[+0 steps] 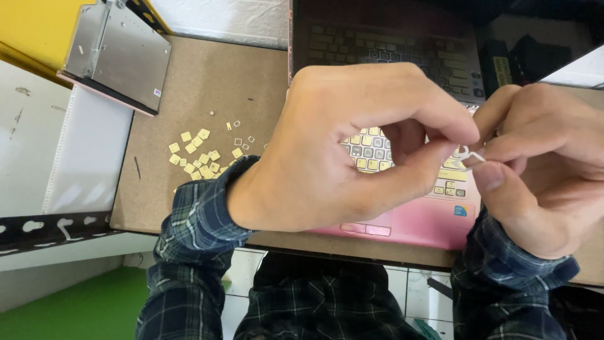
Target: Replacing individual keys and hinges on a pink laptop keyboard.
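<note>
Both hands are raised above a pink laptop (428, 220) with yellowish keys, some of them gone from the keyboard. My left hand (352, 145) and my right hand (541, 157) meet at their fingertips and pinch a tiny white plastic key clip (473, 155) between thumbs and forefingers. The hands cover most of the laptop's keyboard. Both sleeves are dark plaid.
A pile of loose yellow keycaps (198, 154) and small white clips lies on the brown board (189, 195) left of the laptop. A silver optical drive (116, 53) sits at the board's far left corner. White panels and a green floor lie to the left.
</note>
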